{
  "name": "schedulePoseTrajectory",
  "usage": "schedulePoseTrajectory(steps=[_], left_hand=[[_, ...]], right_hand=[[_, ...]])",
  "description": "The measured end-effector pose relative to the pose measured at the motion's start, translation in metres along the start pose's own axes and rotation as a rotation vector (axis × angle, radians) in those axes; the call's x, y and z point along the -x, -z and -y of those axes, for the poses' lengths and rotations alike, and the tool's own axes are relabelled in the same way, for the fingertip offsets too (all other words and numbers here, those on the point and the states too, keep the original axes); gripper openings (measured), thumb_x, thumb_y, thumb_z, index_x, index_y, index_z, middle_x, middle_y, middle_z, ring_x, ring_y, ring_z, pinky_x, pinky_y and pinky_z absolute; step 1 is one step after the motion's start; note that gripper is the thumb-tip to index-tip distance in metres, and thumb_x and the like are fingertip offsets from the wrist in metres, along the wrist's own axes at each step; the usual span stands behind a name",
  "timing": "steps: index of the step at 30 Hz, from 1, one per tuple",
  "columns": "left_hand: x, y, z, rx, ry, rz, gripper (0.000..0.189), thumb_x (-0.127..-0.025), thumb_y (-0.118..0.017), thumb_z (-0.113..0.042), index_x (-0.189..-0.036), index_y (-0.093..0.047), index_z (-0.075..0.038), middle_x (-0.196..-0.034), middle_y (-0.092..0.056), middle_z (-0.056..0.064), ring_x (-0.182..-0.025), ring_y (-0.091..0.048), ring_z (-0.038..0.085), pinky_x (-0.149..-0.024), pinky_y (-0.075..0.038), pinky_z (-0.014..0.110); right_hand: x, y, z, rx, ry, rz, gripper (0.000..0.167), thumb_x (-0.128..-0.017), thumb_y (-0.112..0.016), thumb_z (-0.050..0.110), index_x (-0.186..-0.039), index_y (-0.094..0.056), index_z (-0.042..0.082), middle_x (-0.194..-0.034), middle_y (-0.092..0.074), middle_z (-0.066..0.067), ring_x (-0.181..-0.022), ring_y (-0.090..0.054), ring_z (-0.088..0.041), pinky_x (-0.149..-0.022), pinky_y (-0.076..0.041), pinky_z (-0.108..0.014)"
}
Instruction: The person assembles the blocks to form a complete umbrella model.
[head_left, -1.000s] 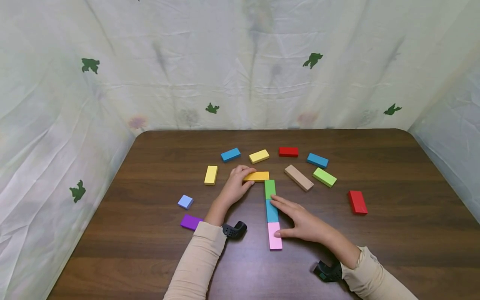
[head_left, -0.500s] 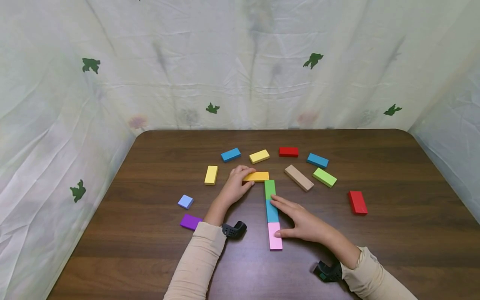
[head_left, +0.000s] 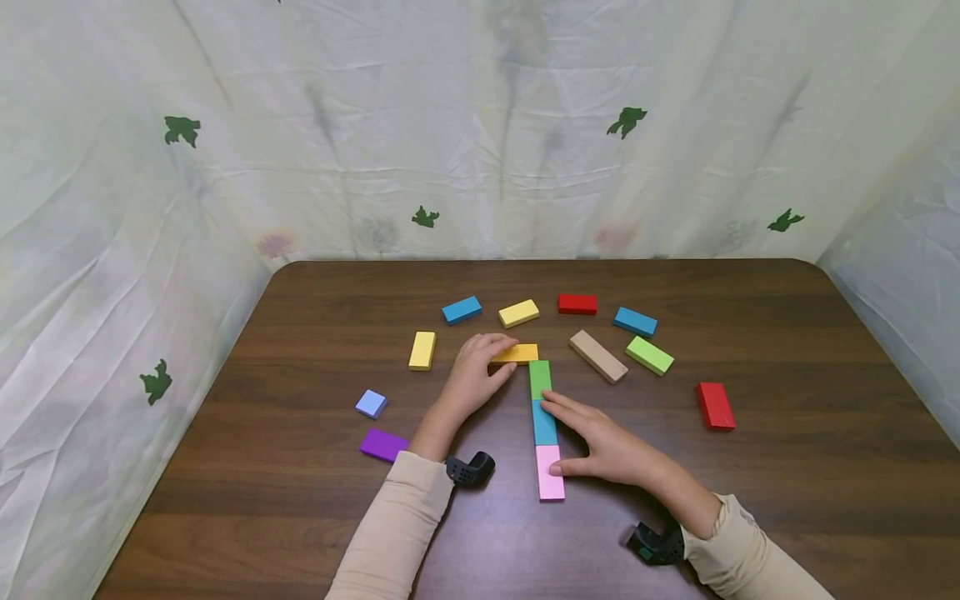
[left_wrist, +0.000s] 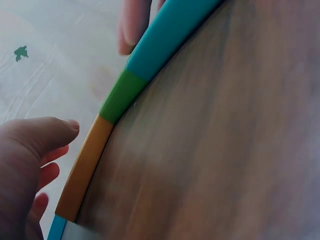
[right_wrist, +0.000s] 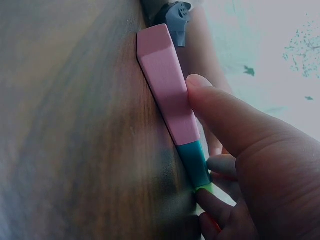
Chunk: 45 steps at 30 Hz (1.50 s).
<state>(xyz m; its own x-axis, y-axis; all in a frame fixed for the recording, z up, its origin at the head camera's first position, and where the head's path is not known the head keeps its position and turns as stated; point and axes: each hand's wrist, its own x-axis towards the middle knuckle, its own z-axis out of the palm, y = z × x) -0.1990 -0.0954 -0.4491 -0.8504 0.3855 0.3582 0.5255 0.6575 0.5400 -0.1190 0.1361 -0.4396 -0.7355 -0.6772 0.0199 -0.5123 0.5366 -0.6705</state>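
A pink block (head_left: 550, 487), a blue block (head_left: 544, 429) and a green block (head_left: 540, 379) lie end to end in a line. An orange block (head_left: 527, 353) lies crosswise at the green one's far end. My left hand (head_left: 471, 377) is over the orange block's left end; in the left wrist view its thumb (left_wrist: 55, 131) stands apart from the orange block (left_wrist: 85, 175), fingers loosely bent. My right hand (head_left: 611, 446) rests spread along the line's right side, thumb on the pink block (right_wrist: 167, 85), fingertips by the blue-green joint.
Around the line on the brown table (head_left: 300, 517) lie loose blocks: a tan block (head_left: 597, 356), a lime block (head_left: 649, 355), a purple block (head_left: 384, 445), a small light-blue block (head_left: 371, 404), and several red, yellow and blue ones. A white cloth (head_left: 480, 167) hangs behind.
My left hand has shifted slightly right over the orange block, its thumb and fingertips now farther along it. My right hand and the blocks stay put.
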Motion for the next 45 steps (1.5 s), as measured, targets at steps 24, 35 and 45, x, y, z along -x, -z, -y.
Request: schedulePoseTrajectory(steps=[24, 35, 45], left_hand=[[0.0054, -0.0012, -0.0050, -0.141, -0.062, 0.184, 0.054, -0.084, -0.059, -0.040, -0.127, -0.052, -0.008, -0.129, -0.047, 0.005, -0.120, -0.038, 0.022, -0.102, -0.024, 0.040], [0.0073, 0.0042, -0.0066, -0.126, -0.059, 0.284, 0.083, -0.072, -0.064, -0.057, -0.135, -0.041, -0.008, -0.137, -0.037, 0.005, -0.126, -0.031, 0.022, -0.104, -0.019, 0.041], [0.0083, 0.0020, -0.0059, -0.151, -0.039, 0.303, 0.091, -0.067, -0.064, -0.064, -0.137, -0.038, -0.010, -0.139, -0.034, 0.003, -0.127, -0.027, 0.019, -0.105, -0.017, 0.039]], right_hand=[[0.0004, -0.0016, -0.0005, -0.008, -0.004, 0.006, 0.084, -0.077, -0.062, 0.053, -0.142, -0.028, 0.012, -0.147, -0.019, 0.000, -0.131, -0.021, -0.020, -0.100, -0.024, -0.048], [0.0011, -0.0007, -0.0010, -0.011, 0.005, -0.005, 0.083, -0.077, -0.063, 0.052, -0.142, -0.028, 0.013, -0.147, -0.020, 0.001, -0.131, -0.021, -0.020, -0.100, -0.023, -0.049], [0.0004, -0.0007, -0.0011, -0.005, 0.002, 0.000, 0.082, -0.078, -0.063, 0.051, -0.142, -0.029, 0.012, -0.147, -0.020, 0.001, -0.131, -0.021, -0.020, -0.100, -0.023, -0.049]])
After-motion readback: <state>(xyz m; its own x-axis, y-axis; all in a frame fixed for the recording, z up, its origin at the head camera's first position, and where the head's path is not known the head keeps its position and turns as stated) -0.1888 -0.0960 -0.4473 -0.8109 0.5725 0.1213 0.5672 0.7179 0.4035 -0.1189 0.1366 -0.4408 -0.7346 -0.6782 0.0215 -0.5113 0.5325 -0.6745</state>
